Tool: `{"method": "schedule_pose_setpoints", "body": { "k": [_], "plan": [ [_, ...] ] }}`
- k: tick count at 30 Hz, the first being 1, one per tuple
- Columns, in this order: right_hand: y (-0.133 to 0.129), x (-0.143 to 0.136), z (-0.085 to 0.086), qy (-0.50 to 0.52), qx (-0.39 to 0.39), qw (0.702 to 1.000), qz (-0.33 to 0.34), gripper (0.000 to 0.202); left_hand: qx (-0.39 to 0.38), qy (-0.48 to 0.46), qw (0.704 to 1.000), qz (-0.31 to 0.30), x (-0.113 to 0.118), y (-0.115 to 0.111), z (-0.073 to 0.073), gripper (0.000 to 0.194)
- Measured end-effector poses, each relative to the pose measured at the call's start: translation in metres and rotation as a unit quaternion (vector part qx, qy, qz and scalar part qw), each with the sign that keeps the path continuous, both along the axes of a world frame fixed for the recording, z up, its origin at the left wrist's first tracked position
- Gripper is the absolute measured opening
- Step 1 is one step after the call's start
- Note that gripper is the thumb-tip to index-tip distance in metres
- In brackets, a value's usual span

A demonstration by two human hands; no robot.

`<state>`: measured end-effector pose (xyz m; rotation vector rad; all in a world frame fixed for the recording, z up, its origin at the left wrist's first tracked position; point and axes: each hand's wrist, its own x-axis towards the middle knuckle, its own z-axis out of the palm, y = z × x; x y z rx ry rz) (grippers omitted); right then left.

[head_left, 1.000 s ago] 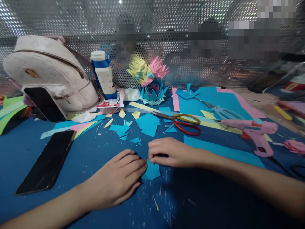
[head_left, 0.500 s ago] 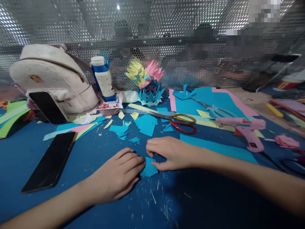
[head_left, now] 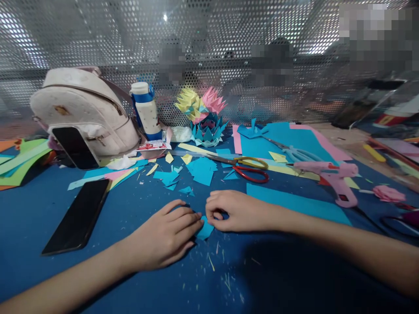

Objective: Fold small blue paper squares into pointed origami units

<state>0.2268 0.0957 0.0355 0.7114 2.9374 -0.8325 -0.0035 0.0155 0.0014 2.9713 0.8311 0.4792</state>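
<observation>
Since the earlier frame, the thumb and fingers of your right hand [head_left: 231, 211] have drawn closer together, and less of the small bright-blue piece of paper [head_left: 205, 230] shows between your hands. The view has also shifted slightly, so the objects at left sit further right.

The blue paper lies just below the centre of the frame, on the dark-blue tabletop [head_left: 157, 296]. Your left hand [head_left: 166, 237] is palm down, fingers extended and only slightly parted, covering the paper's left part. Your right hand is curled at the paper's right edge, thumb brought in toward the bent fingers; whether the paper is pinched between them, you cannot be told from this view. The fingertips of the two hands are just apart.

Above your hands, at centre, are loose bright-blue paper scraps [head_left: 201, 169]. Right of these lie metal scissors with one yellow and one red handle [head_left: 235, 162]. A long bright-blue paper strip [head_left: 294, 203] extends behind your right forearm. At right rests a pink plastic glue gun [head_left: 342, 170]. At left, a black rectangular phone [head_left: 78, 218] lies flat. In the upper left, a pale zipped backpack [head_left: 81, 104] stands beside a white-and-blue bottle [head_left: 145, 113].
</observation>
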Motion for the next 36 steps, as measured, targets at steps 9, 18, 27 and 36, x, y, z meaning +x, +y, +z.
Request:
{"method": "schedule_pose_setpoints", "body": {
  "k": [9,18,27,36],
  "plan": [
    [0.021,0.008,0.000,0.063,-0.149,0.984,0.081,0.028,0.008,0.054,0.999,0.002,0.001,-0.004,0.003,0.042],
    [0.027,0.006,-0.011,0.084,-0.102,0.985,0.115,0.004,0.047,0.045,0.998,0.002,0.001,-0.005,-0.002,0.040],
    [0.021,0.002,-0.008,0.049,-0.087,0.993,0.064,0.003,0.075,0.040,0.996,-0.014,0.001,-0.008,-0.006,0.039],
    [0.013,0.000,-0.007,0.029,-0.052,0.998,0.038,0.005,0.087,0.064,0.994,-0.004,0.004,-0.012,-0.007,0.044]
  ]
}}
